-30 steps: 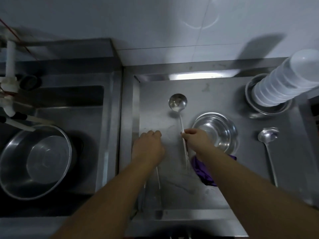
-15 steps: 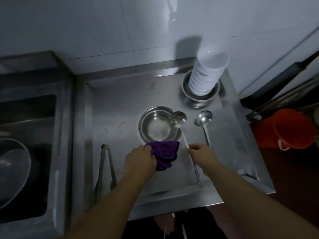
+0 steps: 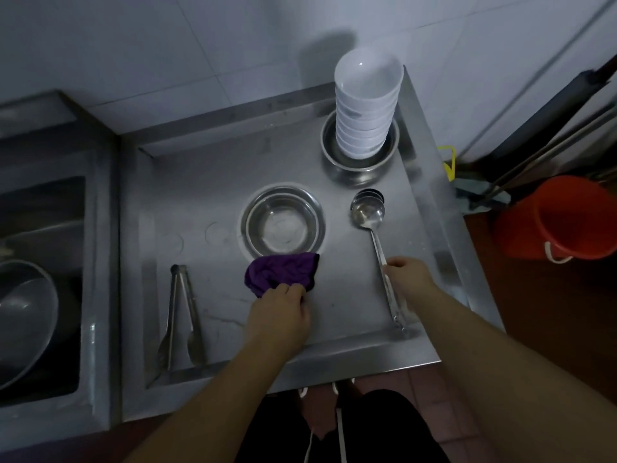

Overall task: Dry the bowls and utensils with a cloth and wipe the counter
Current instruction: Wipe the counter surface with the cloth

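My left hand [image 3: 280,312] grips a crumpled purple cloth [image 3: 282,270] that lies on the steel counter [image 3: 217,182], just in front of an empty steel bowl [image 3: 283,222]. My right hand [image 3: 409,274] holds the handle of a steel ladle [image 3: 367,212], whose scoop rests over a second ladle's scoop to the right of the bowl. Steel tongs [image 3: 180,312] lie at the counter's front left. At the back right a stack of white bowls [image 3: 367,105] stands inside another steel bowl [image 3: 359,167].
A sink [image 3: 50,202] on the left holds a large steel basin [image 3: 23,315]. A red bucket [image 3: 561,218] and mop handles [image 3: 551,138] stand on the floor beyond the counter's right edge. A tiled wall rises behind the counter.
My right hand carried the ladle from left of the steel bowl to its right, onto the other ladle. My left hand took hold of the purple cloth. The view swung right.
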`<state>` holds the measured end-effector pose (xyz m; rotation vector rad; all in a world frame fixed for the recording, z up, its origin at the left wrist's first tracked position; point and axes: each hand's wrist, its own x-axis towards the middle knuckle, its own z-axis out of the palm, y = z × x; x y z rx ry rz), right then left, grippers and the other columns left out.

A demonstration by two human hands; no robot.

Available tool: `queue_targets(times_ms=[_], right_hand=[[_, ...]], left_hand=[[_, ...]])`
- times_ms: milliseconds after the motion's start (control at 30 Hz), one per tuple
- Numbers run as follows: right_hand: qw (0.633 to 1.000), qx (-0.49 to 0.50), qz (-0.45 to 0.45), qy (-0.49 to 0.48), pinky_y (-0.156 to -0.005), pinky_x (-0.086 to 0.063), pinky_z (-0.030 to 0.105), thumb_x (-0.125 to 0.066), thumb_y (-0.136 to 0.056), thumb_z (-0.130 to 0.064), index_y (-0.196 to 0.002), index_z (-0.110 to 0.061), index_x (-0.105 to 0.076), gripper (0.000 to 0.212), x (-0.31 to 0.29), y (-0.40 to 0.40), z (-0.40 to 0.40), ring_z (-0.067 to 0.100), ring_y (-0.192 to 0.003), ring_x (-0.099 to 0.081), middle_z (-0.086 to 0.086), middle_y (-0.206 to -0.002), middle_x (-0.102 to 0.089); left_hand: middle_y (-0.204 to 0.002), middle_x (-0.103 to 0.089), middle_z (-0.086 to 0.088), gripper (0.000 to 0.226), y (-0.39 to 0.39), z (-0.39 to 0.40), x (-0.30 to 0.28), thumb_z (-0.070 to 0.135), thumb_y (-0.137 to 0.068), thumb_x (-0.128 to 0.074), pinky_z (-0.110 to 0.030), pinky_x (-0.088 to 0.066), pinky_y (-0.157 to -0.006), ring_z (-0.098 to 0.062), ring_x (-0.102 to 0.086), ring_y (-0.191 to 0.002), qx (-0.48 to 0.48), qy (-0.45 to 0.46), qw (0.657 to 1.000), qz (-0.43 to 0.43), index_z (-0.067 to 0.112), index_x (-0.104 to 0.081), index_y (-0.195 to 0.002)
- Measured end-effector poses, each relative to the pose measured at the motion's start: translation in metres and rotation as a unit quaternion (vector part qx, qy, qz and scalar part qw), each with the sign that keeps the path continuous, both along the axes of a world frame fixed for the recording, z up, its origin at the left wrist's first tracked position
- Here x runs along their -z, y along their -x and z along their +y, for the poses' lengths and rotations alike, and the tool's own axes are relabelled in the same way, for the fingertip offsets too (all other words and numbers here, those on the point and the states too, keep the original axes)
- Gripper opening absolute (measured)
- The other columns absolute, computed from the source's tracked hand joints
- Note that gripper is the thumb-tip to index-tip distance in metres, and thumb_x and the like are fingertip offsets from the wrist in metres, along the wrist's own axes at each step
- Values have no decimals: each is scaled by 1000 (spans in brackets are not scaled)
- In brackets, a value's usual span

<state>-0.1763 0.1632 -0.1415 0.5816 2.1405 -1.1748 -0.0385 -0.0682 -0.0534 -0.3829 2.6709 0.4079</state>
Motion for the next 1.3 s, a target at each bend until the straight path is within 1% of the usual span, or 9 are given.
queue_targets(times_ms=[100, 333, 600, 667, 767, 933, 1100, 1200, 1300], right_hand=[[1000, 3, 0, 4, -69, -52, 31, -71, -96, -15, -98, -17, -78, 8, 7, 4, -3, 25, -73, -65, 5, -83, -71], [998, -5, 51, -44, -73, -48, 31, -73, -92, -18, -89, -21, -63, 10, 11, 8, -7, 18, -70, -60, -4, -79, -65], [994, -39, 48, -94, -51, -46, 25, -70, -89, -27, -82, -23, -63, 11, 10, 7, -9, 22, -60, -65, -1, -75, -68], [993, -50, 46, -98, -58, -54, 31, -69, -90, -26, -86, -23, -64, 8, 9, 3, -9, 25, -66, -68, 3, -82, -71], [989, -70, 73, -105, -84, -60, 47, -66, -92, -20, -96, -19, -65, 4, 1, -5, -15, 35, -89, -70, 10, -97, -72], [974, -158, 119, -105, -88, -57, 47, -60, -96, -13, -112, -10, -67, 18, -29, -29, -60, 37, -98, -66, 15, -107, -69], [926, -322, 182, -78, -84, -51, 37, -63, -94, -16, -111, -15, -66, 17, -52, -63, -145, 27, -97, -62, 7, -111, -64], [874, -423, 231, -61, -93, -50, 41, -65, -95, -18, -114, -14, -65, 20, -58, -83, -203, 28, -108, -58, 8, -115, -65], [808, -515, 280, -65, -91, -50, 46, -64, -93, -16, -117, -14, -65, 25, -58, -97, -260, 31, -108, -57, 9, -114, -64]], left_hand=[[-119, -66, 0, 32, -10, -4, 1, 30, -103, -52, -37, -52, -87, -21, -62, -105, 2, 0, 1000, -2, 22, -63, -132], [-118, -65, 2, 32, -36, -7, 2, 31, -103, -49, -34, -48, -84, -19, -60, -105, -2, 13, 1000, -14, 25, -59, -132], [-123, -65, 2, 35, -51, -13, 2, 29, -102, -50, -36, -50, -90, -19, -60, -108, -19, 7, 1000, -15, 25, -58, -136], [-123, -65, 2, 35, -54, -17, 1, 29, -102, -50, -36, -50, -92, -19, -60, -109, -24, 7, 1000, -15, 24, -58, -135], [-124, -65, 2, 35, -62, -28, 1, 29, -102, -50, -36, -50, -93, -18, -59, -110, -28, 10, 999, -14, 24, -58, -136], [-128, -65, 0, 39, -80, -56, 2, 29, -103, -49, -37, -49, -96, -20, -60, -113, -42, 5, 999, -19, 22, -56, -140], [-129, -65, 1, 39, -97, -107, 4, 29, -103, -46, -36, -51, -91, -22, -61, -114, -57, 24, 998, -32, 23, -56, -141], [-125, -67, -1, 36, -109, -147, 3, 29, -102, -48, -39, -53, -90, -24, -63, -111, -82, 21, 996, -24, 22, -60, -135], [-118, -68, -3, 29, -121, -190, 5, 28, -100, -50, -40, -54, -85, -25, -64, -104, -119, 25, 992, -17, 20, -64, -124]])
